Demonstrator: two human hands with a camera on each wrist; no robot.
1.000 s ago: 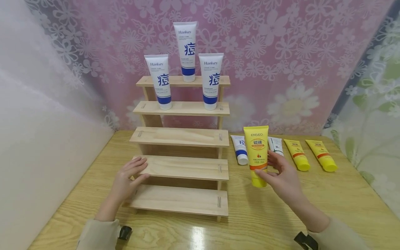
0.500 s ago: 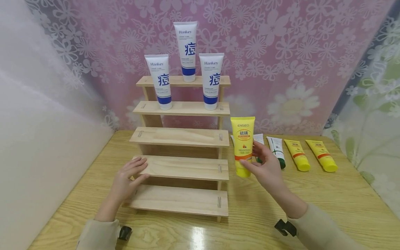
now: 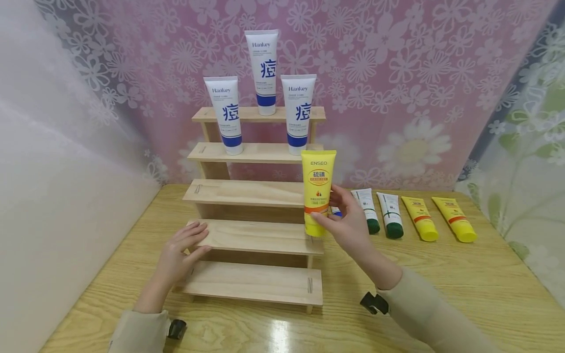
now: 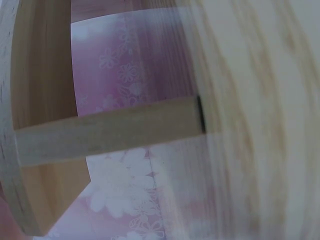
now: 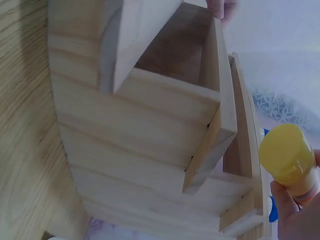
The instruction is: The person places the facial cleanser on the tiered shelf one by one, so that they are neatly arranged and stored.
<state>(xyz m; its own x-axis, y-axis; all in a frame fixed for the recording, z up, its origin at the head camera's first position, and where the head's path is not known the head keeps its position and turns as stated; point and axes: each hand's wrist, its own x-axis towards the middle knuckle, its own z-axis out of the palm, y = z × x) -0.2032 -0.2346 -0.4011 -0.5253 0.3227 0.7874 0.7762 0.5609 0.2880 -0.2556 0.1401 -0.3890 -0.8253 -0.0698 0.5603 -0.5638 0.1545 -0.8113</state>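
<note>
Head view: yellow tube carried to the wooden rack

Left hand (image 3: pixel 178 252), fingers relaxed and flat, rests on the rack (image 3: pixel 256 238). Right hand (image 3: pixel 350 225) pinches the yellow tube (image 3: pixel 318 191) upright, cap down, beside the middle steps. Judged next: lower it squarely onto a step. Since earlier, the tube has travelled leftward from above the surface (image 3: pixel 441 279).
</note>
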